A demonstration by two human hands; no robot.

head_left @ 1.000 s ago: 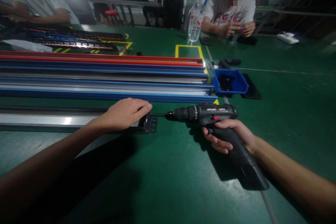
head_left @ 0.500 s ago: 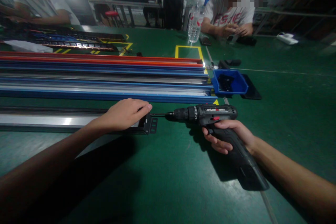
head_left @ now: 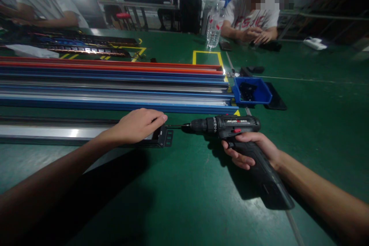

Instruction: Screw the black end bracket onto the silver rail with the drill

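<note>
Metal channel (head_left: 72, 131), left of frame, lies flat on green surface (head_left: 196, 200). Left hand (head_left: 138, 123) rests over its end, apparently steadying it; finger spread hidden, cannot tell. Right hand (head_left: 253, 148), right of centre: fingers wrapped around pistol-grip cordless drill (head_left: 236, 123), held near level, apparently aligning bit (head_left: 174, 126) with slotted end bracket (head_left: 165, 137).

matt plastic drill (head_left: 245, 123), shiny metal rail (head_left: 73, 132)

left hand (head_left: 138, 126) palm-down, right hand (head_left: 265, 147) curled.
</note>
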